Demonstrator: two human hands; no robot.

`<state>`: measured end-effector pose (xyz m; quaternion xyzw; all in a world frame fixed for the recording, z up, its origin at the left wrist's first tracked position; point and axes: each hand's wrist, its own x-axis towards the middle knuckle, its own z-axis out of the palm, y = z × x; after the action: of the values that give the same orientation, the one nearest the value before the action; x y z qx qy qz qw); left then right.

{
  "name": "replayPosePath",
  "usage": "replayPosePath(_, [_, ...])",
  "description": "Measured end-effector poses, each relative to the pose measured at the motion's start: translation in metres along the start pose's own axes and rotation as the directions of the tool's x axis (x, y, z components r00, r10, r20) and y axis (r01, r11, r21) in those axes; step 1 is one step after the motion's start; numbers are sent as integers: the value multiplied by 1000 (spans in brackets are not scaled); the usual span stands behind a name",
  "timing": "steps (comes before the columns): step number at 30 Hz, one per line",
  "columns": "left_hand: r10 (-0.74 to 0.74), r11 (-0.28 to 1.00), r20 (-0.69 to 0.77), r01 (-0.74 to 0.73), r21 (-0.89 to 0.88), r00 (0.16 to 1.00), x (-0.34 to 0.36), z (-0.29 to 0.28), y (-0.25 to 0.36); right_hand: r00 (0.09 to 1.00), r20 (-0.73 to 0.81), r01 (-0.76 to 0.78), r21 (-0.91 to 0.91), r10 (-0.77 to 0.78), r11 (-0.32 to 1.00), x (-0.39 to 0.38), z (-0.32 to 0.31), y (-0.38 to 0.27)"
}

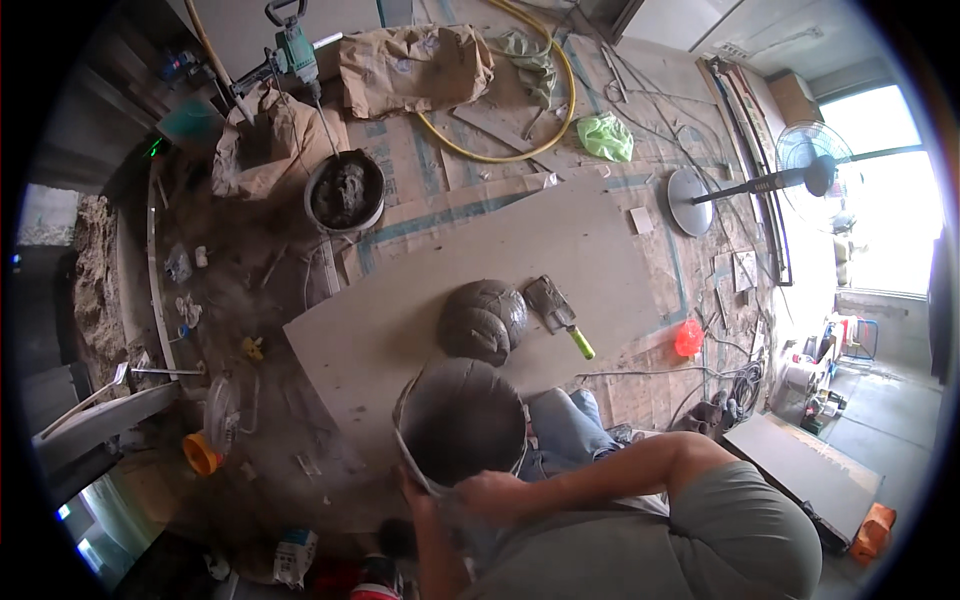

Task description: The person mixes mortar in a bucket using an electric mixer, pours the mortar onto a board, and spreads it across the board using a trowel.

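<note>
My left hand (pixel 413 488) grips the left side of a grey, mortar-coated bucket (pixel 460 420) that is held tilted close to my body. My right hand (pixel 480 492) is closed on the bucket's near rim, its fingertips partly hidden. Just beyond the bucket, a smooth mound of grey mortar (pixel 482 315) sits on a large pale board (pixel 390 280). A wide trowel (pixel 550 305) with a bright green handle lies on the board to the right of the mound.
Behind stand a second mortar bucket (pixel 368 195) with a green mixer (pixel 296 50) and paper sacks (pixel 415 70). A yellow hose (pixel 568 90) loops behind the board. A standing fan (pixel 820 170), cables (pixel 745 385) and a red bag (pixel 688 338) are right.
</note>
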<state>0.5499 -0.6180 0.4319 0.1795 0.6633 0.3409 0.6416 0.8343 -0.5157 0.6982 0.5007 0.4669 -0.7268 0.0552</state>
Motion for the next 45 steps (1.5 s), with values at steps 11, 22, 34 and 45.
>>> replayPosePath(11, [-364,931,-76,365,3,928,30,-34,-4,979,-119,147,-140,-164,979,-40,-8,-27])
replayPosePath(22, [3,249,30,-30,968,1000,-82,-157,-7,942,-226,86,-552,-248,829,-12,-18,-7])
replayPosePath(34, [-240,4,324,-333,943,915,-59,-220,0,809,-514,86,-376,-285,922,22,11,69])
replayPosePath(45, [-367,626,-175,381,681,914,-15,-205,47,738,-640,118,434,214,893,32,60,126])
